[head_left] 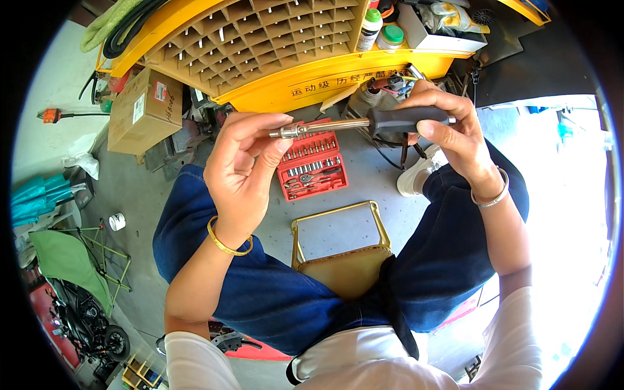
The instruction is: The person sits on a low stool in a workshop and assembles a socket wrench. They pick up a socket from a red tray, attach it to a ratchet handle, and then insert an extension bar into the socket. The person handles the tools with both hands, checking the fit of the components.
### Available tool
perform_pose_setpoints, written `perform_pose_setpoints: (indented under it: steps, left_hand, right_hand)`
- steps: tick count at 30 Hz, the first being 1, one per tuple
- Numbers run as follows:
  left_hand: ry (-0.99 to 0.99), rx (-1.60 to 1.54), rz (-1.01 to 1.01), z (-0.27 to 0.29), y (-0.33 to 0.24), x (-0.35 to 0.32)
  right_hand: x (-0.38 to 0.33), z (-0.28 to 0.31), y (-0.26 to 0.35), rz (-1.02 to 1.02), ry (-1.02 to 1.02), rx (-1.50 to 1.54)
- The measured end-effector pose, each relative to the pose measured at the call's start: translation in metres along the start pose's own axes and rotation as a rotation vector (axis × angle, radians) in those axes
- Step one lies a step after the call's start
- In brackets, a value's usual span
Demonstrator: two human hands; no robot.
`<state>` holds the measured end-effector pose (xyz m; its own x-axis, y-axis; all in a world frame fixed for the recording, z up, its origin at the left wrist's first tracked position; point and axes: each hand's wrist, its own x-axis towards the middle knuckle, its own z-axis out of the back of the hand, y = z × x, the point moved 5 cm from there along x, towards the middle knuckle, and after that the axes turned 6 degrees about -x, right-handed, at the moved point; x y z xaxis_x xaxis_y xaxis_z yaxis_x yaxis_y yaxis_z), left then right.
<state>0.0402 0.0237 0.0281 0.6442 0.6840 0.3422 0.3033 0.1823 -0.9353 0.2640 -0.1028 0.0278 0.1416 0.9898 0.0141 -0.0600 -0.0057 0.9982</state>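
Observation:
Held up level in front of me is a socket driver (390, 123) with a black handle and a chrome shaft. My right hand (448, 123) wraps its fingers and thumb round the black handle. At the driver's other end, my left hand (244, 156) pinches the small silver socket (284, 132) between thumb and fingertips. Below the driver, an open red tool case (314, 172) lies on the floor, with rows of bits, several sockets and a ratchet in it. The driver and my left fingers hide part of the case's upper half.
A gold-framed stool (344, 270) stands between my knees. Ahead is a yellow shelf unit (279, 91) with a cardboard grid. A cardboard box (146, 110) sits at the left, near a white cup (117, 221), a green folding chair (71, 263) and a black motorcycle (84, 325).

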Motion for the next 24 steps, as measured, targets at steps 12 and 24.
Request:
perform_pose_setpoints:
  steps: [12,24]
  left_hand:
    - [0.022,0.182,-0.139,0.000,-0.005,-0.004]
    - [0.055,0.216,-0.209,-0.002,-0.009,-0.006]
  right_hand:
    - [0.002,0.000,-0.002,-0.008,-0.026,0.044]
    - [0.003,-0.002,-0.010,-0.055,-0.022,0.138]
